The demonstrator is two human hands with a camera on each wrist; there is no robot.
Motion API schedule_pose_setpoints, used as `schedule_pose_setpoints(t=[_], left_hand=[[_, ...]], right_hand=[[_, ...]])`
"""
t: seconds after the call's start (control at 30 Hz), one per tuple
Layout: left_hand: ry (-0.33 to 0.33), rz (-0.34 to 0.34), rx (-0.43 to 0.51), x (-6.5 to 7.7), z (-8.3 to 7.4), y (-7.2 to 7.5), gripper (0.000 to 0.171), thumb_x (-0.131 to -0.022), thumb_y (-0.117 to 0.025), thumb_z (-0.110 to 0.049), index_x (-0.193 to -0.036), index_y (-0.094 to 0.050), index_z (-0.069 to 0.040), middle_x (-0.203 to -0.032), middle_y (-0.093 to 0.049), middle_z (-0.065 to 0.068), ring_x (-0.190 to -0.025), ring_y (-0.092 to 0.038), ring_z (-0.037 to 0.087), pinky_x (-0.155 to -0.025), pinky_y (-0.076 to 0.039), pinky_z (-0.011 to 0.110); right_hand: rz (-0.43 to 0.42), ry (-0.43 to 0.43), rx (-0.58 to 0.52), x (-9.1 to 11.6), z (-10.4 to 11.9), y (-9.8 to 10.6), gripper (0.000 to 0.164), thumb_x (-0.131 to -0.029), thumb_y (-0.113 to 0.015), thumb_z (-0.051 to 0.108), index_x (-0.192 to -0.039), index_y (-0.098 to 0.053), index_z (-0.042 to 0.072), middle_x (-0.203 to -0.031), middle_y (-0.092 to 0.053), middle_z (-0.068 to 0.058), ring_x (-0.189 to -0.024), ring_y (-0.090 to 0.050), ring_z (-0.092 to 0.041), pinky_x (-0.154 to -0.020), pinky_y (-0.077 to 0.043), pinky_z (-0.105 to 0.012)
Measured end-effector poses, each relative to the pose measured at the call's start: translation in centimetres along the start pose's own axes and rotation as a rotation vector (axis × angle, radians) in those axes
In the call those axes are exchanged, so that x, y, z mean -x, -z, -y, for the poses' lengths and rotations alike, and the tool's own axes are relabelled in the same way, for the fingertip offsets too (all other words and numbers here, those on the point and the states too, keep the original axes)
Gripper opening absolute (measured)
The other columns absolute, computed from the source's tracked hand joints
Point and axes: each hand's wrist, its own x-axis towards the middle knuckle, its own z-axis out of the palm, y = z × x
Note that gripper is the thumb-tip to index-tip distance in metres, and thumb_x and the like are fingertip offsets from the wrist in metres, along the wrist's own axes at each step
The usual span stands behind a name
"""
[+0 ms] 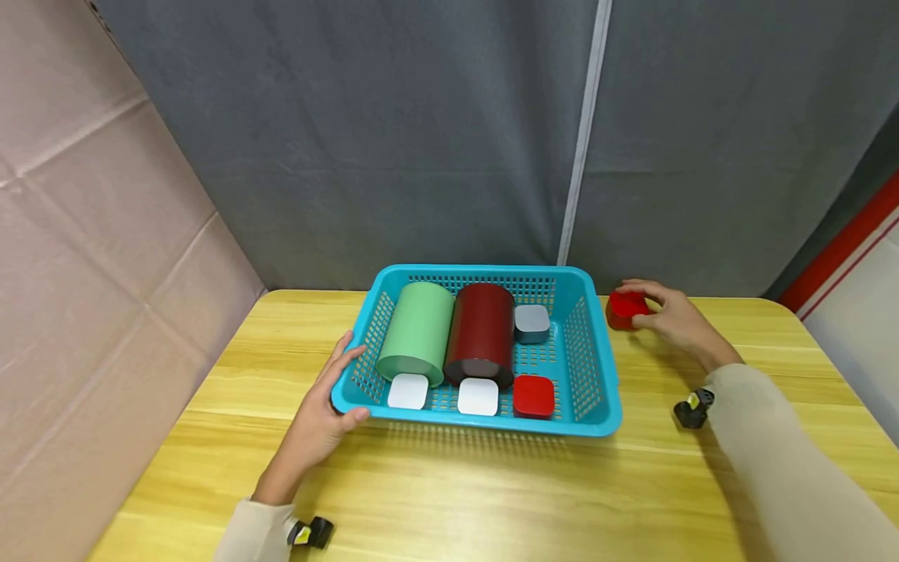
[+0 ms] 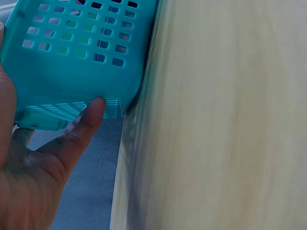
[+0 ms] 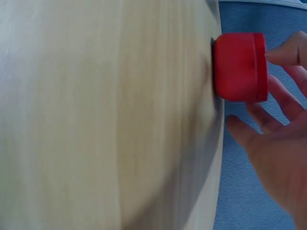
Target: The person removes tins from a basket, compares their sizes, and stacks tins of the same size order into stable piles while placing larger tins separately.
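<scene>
A blue perforated plastic basket (image 1: 605, 425) stands on the table. My left hand (image 1: 319, 417) grips its left end, thumb on the front rim and fingers along the left rim; the left wrist view shows this hand (image 2: 43, 167) against the basket's wall (image 2: 72, 79). To the right of the basket, a small red square tin (image 1: 623, 312) with rounded corners and a lid sits on the table. My right hand (image 1: 674, 320) holds it near the top, thumb on the near side. In the right wrist view, the thumb meets the lid edge of the tin (image 3: 237, 67), and some fingers are partly hidden behind it.
Inside the basket lie a green cylinder (image 1: 421, 320) and a dark red cylinder (image 1: 483, 324). Two white-topped square tins (image 1: 407, 392), a grey one (image 1: 532, 321) and another red one (image 1: 534, 396) stand around them. A grey curtain (image 1: 421, 156) hangs behind the wooden table (image 1: 449, 492).
</scene>
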Motion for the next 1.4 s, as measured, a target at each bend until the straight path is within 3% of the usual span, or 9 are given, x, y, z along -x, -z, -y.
schedule_pose_setpoints(t=[0.17,0.43,0.87,1.4], left_hand=[[0.005,0.000,-0.006,-0.1,0.0,0.0,0.086,-0.084,-0.087,-0.026,-0.159,-0.045,-0.021,-0.178,-0.012,-0.002,-0.159,-0.018,0.044,-0.105,-0.040,0.007],[0.017,0.001,-0.007,0.0,0.0,0.1,0.085,-0.085,-0.086,-0.026,-0.159,-0.044,-0.022,-0.177,-0.011,-0.008,-0.160,-0.018,0.043,-0.106,-0.039,0.007],[0.014,-0.005,0.007,0.0,0.0,0.1,0.086,-0.084,-0.087,-0.027,-0.159,-0.045,-0.022,-0.177,-0.012,-0.007,-0.160,-0.018,0.041,-0.107,-0.038,0.007],[0.024,-0.003,-0.019,-0.1,-0.3,0.0,0.085,-0.083,-0.086,-0.019,-0.158,-0.046,-0.022,-0.177,-0.013,-0.009,-0.159,-0.021,0.039,-0.105,-0.040,0.006]], right_hand=[[-0.034,0.034,0.011,0.6,0.7,0.5,0.055,-0.096,-0.063,-0.002,-0.149,-0.049,-0.004,-0.161,-0.037,-0.031,-0.143,-0.035,-0.053,-0.116,-0.028,-0.076],[-0.078,-0.002,0.039,1.3,2.8,0.9,0.061,-0.098,-0.069,0.011,-0.153,-0.045,0.001,-0.163,-0.037,-0.027,-0.148,-0.031,-0.052,-0.116,-0.027,-0.076],[-0.139,0.117,0.075,2.4,8.0,0.1,0.066,-0.097,-0.075,0.020,-0.154,-0.047,0.003,-0.162,-0.041,-0.024,-0.149,-0.034,-0.047,-0.114,-0.035,-0.072],[-0.066,0.177,0.021,2.3,12.2,-1.9,0.061,-0.096,-0.075,0.013,-0.151,-0.050,0.003,-0.158,-0.044,-0.021,-0.146,-0.040,-0.044,-0.114,-0.041,-0.063]])
